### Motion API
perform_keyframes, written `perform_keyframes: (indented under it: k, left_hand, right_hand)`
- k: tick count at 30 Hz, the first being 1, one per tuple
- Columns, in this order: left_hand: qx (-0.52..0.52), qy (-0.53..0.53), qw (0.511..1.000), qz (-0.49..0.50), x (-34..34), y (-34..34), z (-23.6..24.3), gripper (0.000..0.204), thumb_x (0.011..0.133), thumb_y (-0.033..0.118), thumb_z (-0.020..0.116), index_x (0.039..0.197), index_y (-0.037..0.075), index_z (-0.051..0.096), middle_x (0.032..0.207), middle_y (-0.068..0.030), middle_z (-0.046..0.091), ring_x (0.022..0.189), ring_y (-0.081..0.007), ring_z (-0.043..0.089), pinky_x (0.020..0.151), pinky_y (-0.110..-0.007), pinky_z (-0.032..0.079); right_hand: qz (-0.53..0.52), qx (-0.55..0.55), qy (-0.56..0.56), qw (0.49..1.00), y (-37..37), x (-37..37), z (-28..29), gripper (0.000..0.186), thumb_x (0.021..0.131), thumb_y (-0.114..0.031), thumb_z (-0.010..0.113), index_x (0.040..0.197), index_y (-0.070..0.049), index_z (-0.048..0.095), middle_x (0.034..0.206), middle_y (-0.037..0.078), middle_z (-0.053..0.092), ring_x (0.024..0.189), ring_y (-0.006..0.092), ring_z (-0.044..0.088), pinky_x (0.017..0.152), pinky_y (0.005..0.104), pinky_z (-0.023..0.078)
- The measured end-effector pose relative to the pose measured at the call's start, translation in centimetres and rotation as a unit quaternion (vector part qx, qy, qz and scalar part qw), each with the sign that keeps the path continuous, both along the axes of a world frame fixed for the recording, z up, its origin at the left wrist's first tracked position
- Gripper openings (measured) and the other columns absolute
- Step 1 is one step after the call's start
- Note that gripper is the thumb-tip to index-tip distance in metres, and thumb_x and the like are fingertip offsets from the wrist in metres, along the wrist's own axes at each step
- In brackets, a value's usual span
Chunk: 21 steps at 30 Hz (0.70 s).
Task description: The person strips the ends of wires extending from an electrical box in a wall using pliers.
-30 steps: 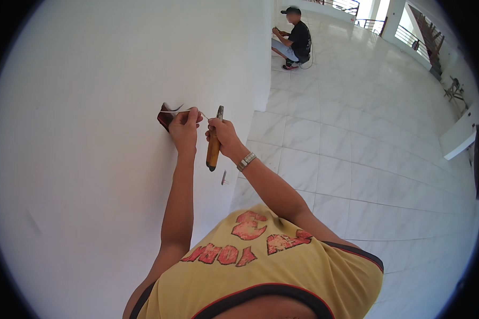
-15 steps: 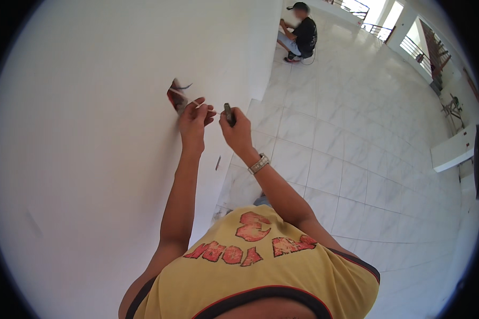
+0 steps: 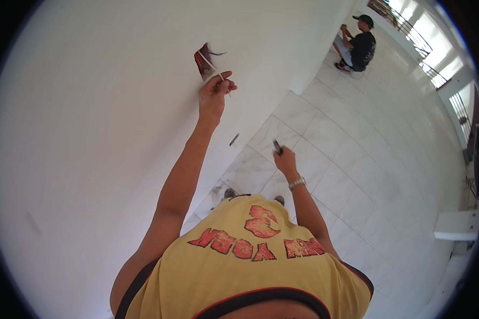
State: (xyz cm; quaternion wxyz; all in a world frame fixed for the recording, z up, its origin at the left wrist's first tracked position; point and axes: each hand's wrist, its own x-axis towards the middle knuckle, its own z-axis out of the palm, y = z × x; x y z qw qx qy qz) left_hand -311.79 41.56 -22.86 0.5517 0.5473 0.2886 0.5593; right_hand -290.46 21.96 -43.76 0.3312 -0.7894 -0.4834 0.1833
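A red electrical box [image 3: 201,65] sits in a cut-out in the white wall. Out of it come a white wire [image 3: 207,60] and a short blue wire [image 3: 217,53]. Just below the opening, my left hand [image 3: 214,94] is closed on the white wire, pinching it between thumb and fingers, with the wire's end sticking out past them. My right hand [image 3: 286,160], lower and to the right over the floor, grips a short dark hand tool [image 3: 277,147]. Its upper end shows above the fist; my fingers hide the rest, so its kind cannot be made out.
A second small opening [image 3: 234,140] with wire ends is lower on the wall. White marble-look tiles [image 3: 335,159] cover the floor to the right. Further off, a person [image 3: 362,48] in dark clothes and a cap crouches by the wall. Railings [image 3: 404,29] stand at the far right.
My right hand has drawn away from the wire, down and to the right, with the tool. My left hand still holds the white wire. The whole view has shifted and turned.
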Motion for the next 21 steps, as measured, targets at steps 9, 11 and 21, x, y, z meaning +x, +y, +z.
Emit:
perform_keyframes:
  k: [9, 11, 21]
  left_hand:
    - [-0.081, 0.069, 0.984, 0.140, -10.3, 4.9, -3.5, 0.029, 0.103, 0.018, 0.056, 0.125, 0.003, 0.066, 0.107, -0.0027, 0.072, 0.094, -0.0113, 0.066, 0.085, -0.027, 0.049]
    - [-0.001, 0.212, 0.954, 0.210, -14.6, 5.3, -6.8, 0.037, 0.104, 0.029, 0.054, 0.129, 0.003, 0.064, 0.108, -0.0045, 0.071, 0.099, -0.0119, 0.062, 0.088, -0.029, 0.048]
    - [0.242, 0.428, 0.760, 0.426, -15.3, 1.2, -6.2, 0.039, 0.093, 0.012, 0.061, 0.132, 0.004, 0.059, 0.133, -0.0198, 0.057, 0.119, -0.0354, 0.053, 0.100, -0.046, 0.047]
  right_hand:
    - [-0.069, -0.508, -0.032, 0.858, -37.3, 8.2, -28.0, 0.033, 0.089, -0.034, 0.056, 0.082, -0.006, 0.073, 0.082, 0.018, 0.074, 0.081, 0.0346, 0.074, 0.069, 0.0473, 0.058]
    - [-0.025, -0.559, -0.037, 0.828, -44.1, 9.4, -28.2, 0.032, 0.089, -0.033, 0.056, 0.082, -0.007, 0.073, 0.083, 0.017, 0.074, 0.080, 0.0335, 0.074, 0.065, 0.0485, 0.058]
    - [-0.342, -0.418, 0.351, 0.765, -38.5, 3.0, -19.3, 0.016, 0.079, -0.013, 0.070, 0.075, 0.001, 0.063, 0.065, 0.009, 0.059, 0.053, 0.0227, 0.059, 0.048, 0.0363, 0.049]
